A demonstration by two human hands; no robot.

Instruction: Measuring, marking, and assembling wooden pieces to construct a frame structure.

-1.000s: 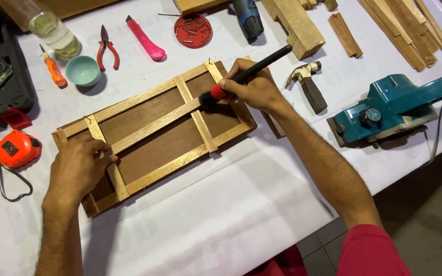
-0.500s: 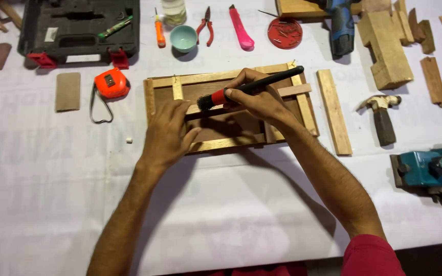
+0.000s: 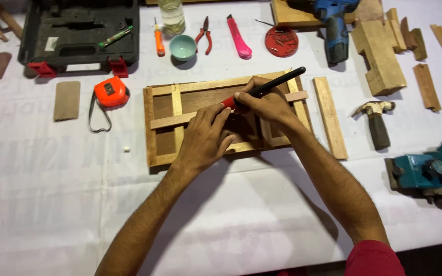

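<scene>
right hand (image 3: 267, 105): clenched round a black tool with a red tip (image 3: 262, 91), pen-style grip, tip down on the wooden frame (image 3: 221, 120)
left hand (image 3: 205, 138): flat and loose, palm pressing the frame just beside the right hand, gripping nothing
wooden frame: sits right under both hands on the white tabletop (image 3: 52, 204). Looks stiff and fairly light, and I'd guess it could skate on the cloth, so pinning it flat or grabbing an outer rail makes sense. Long axis runs left to right, tilted slightly up toward the right
loose slat (image 3: 330, 117): just right of the right hand, beside the frame, lying nearly front to back
black tool: thin, rigid, easy to pinch near the red end. Tip points down-left, tail up-right, away from the person
tape measure (image 3: 111, 92): orange, off to the left of the left hand
</scene>
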